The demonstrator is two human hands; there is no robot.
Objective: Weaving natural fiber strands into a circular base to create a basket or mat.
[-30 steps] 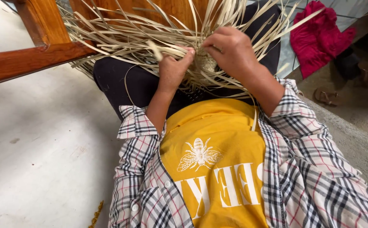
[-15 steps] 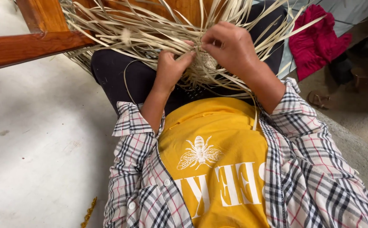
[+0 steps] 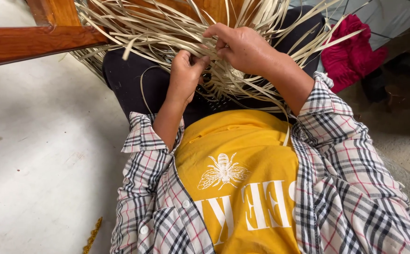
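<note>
A loose bundle of pale flat straw strips (image 3: 162,33) lies across my lap, its ends fanning outward in all directions. My left hand (image 3: 183,75) is closed on strips at the centre of the bundle, thumb tip against them. My right hand (image 3: 245,47) rests just to its right and above, fingers curled over and pinching strips near the same spot. The woven middle is mostly hidden under both hands. I wear a yellow shirt under a checked shirt with rolled sleeves.
A reddish wooden frame (image 3: 31,42) crosses the upper left, with the strips spreading over it. A crumpled red cloth (image 3: 350,54) lies on the ground at the upper right. Pale concrete floor (image 3: 40,155) is on the left, with a small yellow cord (image 3: 91,237) near the bottom.
Both hands have stayed on the middle of the strips. My right hand has shifted a little forward over the bundle, and the view has tipped slightly.
</note>
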